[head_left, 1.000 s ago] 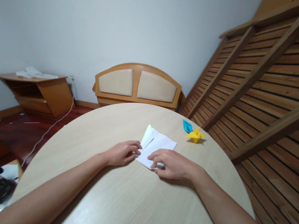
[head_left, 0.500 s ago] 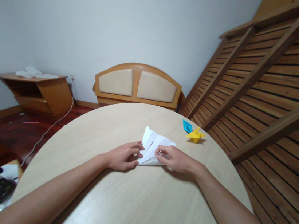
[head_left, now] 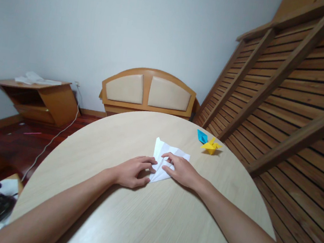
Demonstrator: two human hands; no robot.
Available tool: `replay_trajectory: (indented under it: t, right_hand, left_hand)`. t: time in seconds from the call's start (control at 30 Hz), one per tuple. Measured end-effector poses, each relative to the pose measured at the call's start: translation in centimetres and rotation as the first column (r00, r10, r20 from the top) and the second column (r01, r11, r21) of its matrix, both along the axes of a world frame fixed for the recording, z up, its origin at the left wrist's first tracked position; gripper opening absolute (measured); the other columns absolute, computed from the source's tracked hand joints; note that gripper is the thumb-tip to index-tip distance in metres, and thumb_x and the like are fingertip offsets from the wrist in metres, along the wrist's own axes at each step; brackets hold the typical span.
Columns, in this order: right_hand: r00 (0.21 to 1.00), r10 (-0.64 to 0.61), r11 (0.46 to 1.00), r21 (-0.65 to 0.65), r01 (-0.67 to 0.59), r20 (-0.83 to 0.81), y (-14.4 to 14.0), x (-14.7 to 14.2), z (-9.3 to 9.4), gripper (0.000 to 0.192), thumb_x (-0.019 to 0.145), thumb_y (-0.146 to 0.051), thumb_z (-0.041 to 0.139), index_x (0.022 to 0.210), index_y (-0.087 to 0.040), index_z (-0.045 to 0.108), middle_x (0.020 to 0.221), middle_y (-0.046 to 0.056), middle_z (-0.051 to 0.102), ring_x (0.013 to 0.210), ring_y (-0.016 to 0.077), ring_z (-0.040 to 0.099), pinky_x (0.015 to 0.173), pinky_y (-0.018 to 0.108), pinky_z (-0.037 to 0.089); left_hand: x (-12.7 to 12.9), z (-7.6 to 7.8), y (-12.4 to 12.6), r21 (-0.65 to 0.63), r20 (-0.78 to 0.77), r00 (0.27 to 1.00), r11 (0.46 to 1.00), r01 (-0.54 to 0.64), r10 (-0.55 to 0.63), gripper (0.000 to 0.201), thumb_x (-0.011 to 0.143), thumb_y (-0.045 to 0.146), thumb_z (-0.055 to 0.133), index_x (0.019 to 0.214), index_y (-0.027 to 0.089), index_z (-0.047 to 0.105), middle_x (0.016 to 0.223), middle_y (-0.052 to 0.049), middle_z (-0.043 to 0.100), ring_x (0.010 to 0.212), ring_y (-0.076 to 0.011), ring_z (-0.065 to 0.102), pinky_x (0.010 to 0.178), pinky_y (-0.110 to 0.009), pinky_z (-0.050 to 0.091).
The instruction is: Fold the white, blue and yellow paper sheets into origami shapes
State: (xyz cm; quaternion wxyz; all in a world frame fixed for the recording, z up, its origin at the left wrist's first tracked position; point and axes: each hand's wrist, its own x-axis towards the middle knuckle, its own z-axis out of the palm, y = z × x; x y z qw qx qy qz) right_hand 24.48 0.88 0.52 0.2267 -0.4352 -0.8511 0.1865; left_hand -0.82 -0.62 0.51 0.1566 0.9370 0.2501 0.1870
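White paper (head_left: pixel 169 159) pressed flat under left hand (head_left: pixel 133 170) and right hand (head_left: pixel 181 170), fingers spread, yellow crane (head_left: pixel 211 146) beyond.

The white paper (head_left: pixel 165 158) lay partly folded on the round table, a little right of centre and toward the far side. Creases ran across it, and its far-left corner stood up slightly in a point. The far-right corner lay flat. Its near edge narrowed to a folded tip, partly hidden beneath the fingers pressed on it from both sides.
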Motion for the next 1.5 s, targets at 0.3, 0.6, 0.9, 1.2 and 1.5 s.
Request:
replay_trajectory:
  t: [0.3, 0.6, 0.9, 1.2, 1.5]
  right_hand:
    - [0.996, -0.008, 0.994, 0.107, -0.002, 0.089, -0.4, -0.1, 0.3, 0.021, 0.087, -0.03, 0.065, 0.105, -0.019, 0.064, 0.108, 0.008, 0.067, 0.1, 0.0232, 0.065, 0.086, 0.034, 0.047]
    - [0.99, 0.049, 0.985, 0.156, -0.07, 0.135, -0.4, 0.2, 0.6, 0.02, 0.09, -0.038, 0.064, 0.101, -0.022, 0.071, 0.111, 0.006, 0.066, 0.101, 0.0223, 0.064, 0.089, 0.035, 0.047]
    - [0.983, 0.103, 0.979, 0.158, -0.127, 0.15, -0.4, 0.3, 0.7, 0.025, 0.089, -0.039, 0.066, 0.105, -0.023, 0.074, 0.116, 0.008, 0.066, 0.106, 0.0242, 0.061, 0.094, 0.038, 0.046]
    - [0.984, 0.102, 0.981, 0.153, -0.124, 0.144, -0.5, 0.1, 0.5, 0.024, 0.089, -0.038, 0.065, 0.106, -0.021, 0.071, 0.115, 0.009, 0.066, 0.109, 0.0254, 0.059, 0.097, 0.04, 0.045]
    - [0.982, 0.122, 0.979, 0.143, -0.143, 0.147, -0.2, 0.5, 0.3, 0.023, 0.091, -0.036, 0.062, 0.107, -0.02, 0.069, 0.114, 0.009, 0.067, 0.11, 0.026, 0.057, 0.097, 0.04, 0.044]
  left_hand:
    - [0.1, 0.0, 0.0, 0.012, -0.009, 1.0, 1.0, 0.002, -0.002, 0.031, 0.086, 0.027, 0.061, 0.115, 0.016, 0.064, 0.136, -0.015, 0.056, 0.126, -0.0283, 0.053, 0.108, -0.042, 0.043]
    - [0.5, 0.4, -0.2, 0.014, 0.001, 1.0, 0.999, 0.031, -0.031, 0.03, 0.089, 0.024, 0.058, 0.119, 0.02, 0.062, 0.133, -0.011, 0.06, 0.125, -0.0261, 0.054, 0.109, -0.042, 0.041]
    - [0.4, 0.2, 0.0, 0.045, -0.026, 0.998, 0.998, 0.053, -0.051, 0.035, 0.091, 0.025, 0.057, 0.126, 0.025, 0.065, 0.137, -0.01, 0.058, 0.127, -0.0277, 0.053, 0.11, -0.044, 0.04]
    - [0.1, 0.4, 0.3, 0.022, -0.044, 0.989, 0.99, 0.139, -0.138, 0.03, 0.09, 0.027, 0.061, 0.118, 0.024, 0.071, 0.145, -0.01, 0.052, 0.133, -0.0284, 0.05, 0.116, -0.048, 0.034]
    - [0.7, 1.7, -0.5, 0.002, -0.08, 0.971, 0.974, 0.226, -0.226, 0.021, 0.086, 0.022, 0.061, 0.1, 0.023, 0.076, 0.137, -0.007, 0.061, 0.127, -0.0259, 0.057, 0.116, -0.044, 0.038]
